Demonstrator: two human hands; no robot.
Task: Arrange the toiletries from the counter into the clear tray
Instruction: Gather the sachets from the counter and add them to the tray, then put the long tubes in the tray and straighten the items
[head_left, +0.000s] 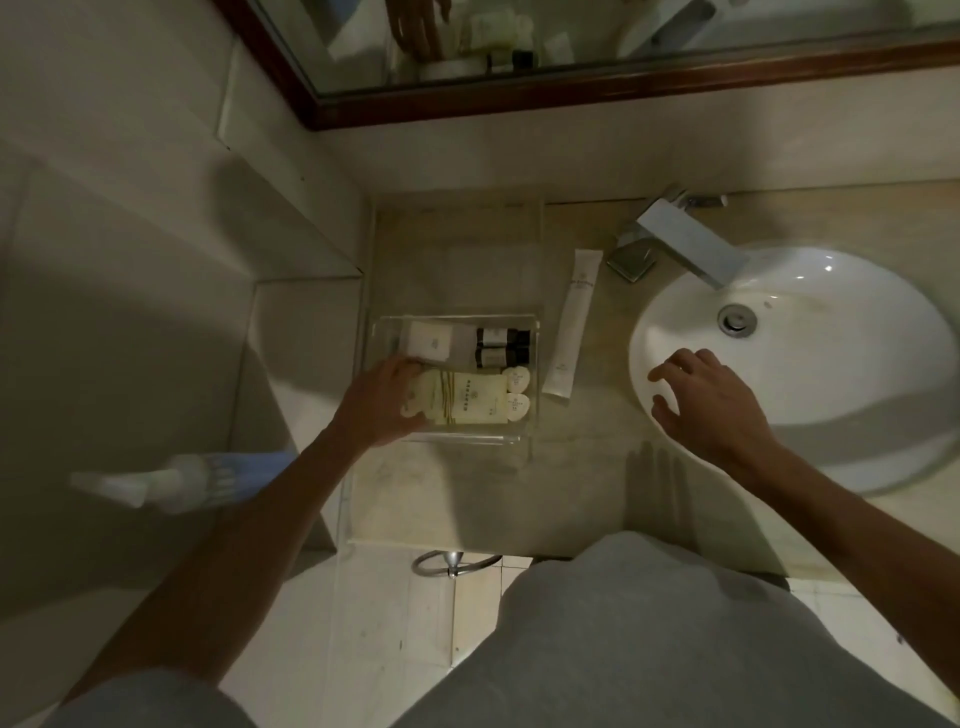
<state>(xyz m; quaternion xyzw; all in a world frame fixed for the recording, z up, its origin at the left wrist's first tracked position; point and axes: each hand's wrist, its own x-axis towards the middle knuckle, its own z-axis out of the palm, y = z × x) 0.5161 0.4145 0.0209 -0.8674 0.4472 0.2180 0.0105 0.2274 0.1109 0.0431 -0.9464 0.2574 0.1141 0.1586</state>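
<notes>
A clear tray (457, 439) sits on the beige counter (571, 488) left of the sink. Inside it lie a white box (430, 341), two dark bottles (501, 347), cream packets (470, 397) and two small round white items (517, 392). My left hand (384, 402) rests at the tray's left side, fingers on the edge of the cream packets; whether it grips them I cannot tell. A long white sachet (571, 325) lies on the counter just right of the tray. My right hand (711, 402) hovers open over the sink's left rim, holding nothing.
A white basin (831, 364) with a chrome tap (680, 234) fills the right side. A wood-framed mirror (571, 93) runs along the back wall. A spray bottle (176, 480) stands low at the left, and a towel ring (452, 564) hangs under the counter's front edge.
</notes>
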